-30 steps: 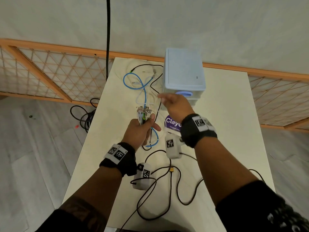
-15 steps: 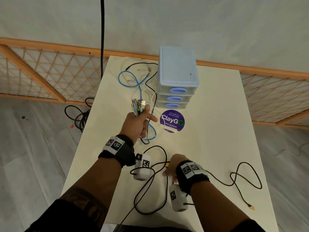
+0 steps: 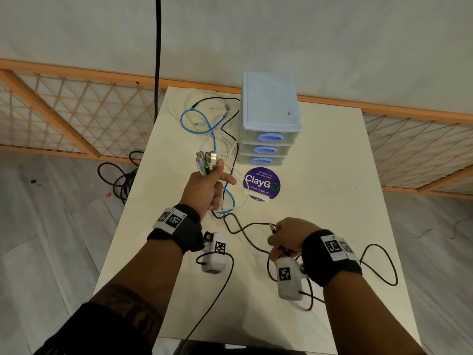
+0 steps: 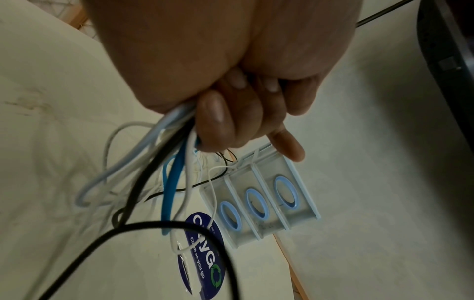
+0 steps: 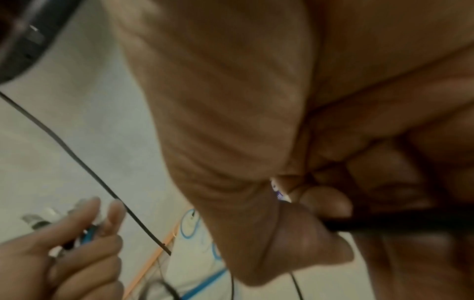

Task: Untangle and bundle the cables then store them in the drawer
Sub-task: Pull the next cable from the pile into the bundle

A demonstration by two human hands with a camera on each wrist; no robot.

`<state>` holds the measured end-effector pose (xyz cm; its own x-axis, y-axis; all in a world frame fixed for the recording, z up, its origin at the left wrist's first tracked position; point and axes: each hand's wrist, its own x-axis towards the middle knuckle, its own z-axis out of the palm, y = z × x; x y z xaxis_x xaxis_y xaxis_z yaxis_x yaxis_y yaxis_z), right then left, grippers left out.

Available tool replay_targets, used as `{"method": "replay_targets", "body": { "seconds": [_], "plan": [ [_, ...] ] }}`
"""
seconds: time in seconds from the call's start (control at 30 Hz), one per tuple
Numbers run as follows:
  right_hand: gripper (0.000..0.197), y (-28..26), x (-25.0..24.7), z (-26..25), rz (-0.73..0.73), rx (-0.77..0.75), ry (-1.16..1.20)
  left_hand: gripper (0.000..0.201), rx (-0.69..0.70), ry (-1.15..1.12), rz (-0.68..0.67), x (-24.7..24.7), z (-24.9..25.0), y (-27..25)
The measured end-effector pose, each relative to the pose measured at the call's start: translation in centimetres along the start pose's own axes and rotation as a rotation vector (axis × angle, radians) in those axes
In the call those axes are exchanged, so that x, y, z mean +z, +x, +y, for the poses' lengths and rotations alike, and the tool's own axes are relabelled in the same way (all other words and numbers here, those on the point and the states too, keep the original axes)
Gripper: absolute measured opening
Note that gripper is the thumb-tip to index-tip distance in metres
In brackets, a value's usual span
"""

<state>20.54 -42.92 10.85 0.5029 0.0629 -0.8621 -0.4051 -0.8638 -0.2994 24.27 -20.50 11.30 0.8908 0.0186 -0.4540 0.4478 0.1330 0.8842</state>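
My left hand (image 3: 207, 185) is raised over the table and grips a bunch of cable ends, their USB plugs (image 3: 206, 160) sticking up above the fist. Blue, white and black cables (image 4: 169, 182) hang from that fist; the blue cable (image 3: 197, 121) loops back along the table's far left. My right hand (image 3: 286, 237) is low near the table's middle and pinches a black cable (image 3: 245, 226) near its small gold plug (image 3: 271, 225). That cable trails right in loops (image 3: 378, 265). A pale blue three-drawer unit (image 3: 268, 119) stands at the back, all drawers closed.
A round purple ClayGo sticker (image 3: 261, 184) lies in front of the drawers. The cream table (image 3: 332, 175) has a wooden lattice fence (image 3: 64, 116) behind it. A dark cord (image 3: 157, 60) hangs at the back left, and black cable is coiled on the floor (image 3: 120, 180).
My right hand came back from the drawer unit to the near table, took hold of the black cable's plug end and drew it rightwards. The left hand stayed raised with its plugs.
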Motion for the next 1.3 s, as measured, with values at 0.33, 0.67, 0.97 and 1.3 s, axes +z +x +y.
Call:
{"method": "replay_targets", "body": {
  "seconds": [0.33, 0.67, 0.97, 1.3],
  "plan": [
    [0.014, -3.3, -2.3, -4.7, 0.561, -0.41, 0.406, 0.053, -0.01, 0.033, 0.005, 0.3, 0.3, -0.3],
    [0.009, -0.6, 2.0, -8.2, 0.588, -0.554, 0.658, 0.063, -0.036, 0.007, -0.095, 0.8, 0.3, -0.7],
    [0.016, 0.0, 2.5, -8.0, 0.587, -0.647, 0.55, 0.034, -0.007, 0.06, 0.006, 1.0, 0.0, -0.3],
    [0.044, -0.1, 3.9, -6.6, 0.184, -0.536, 0.764, 0.065, 0.03, -0.165, 0.021, 2.8, 1.3, 0.2]
  ]
}}
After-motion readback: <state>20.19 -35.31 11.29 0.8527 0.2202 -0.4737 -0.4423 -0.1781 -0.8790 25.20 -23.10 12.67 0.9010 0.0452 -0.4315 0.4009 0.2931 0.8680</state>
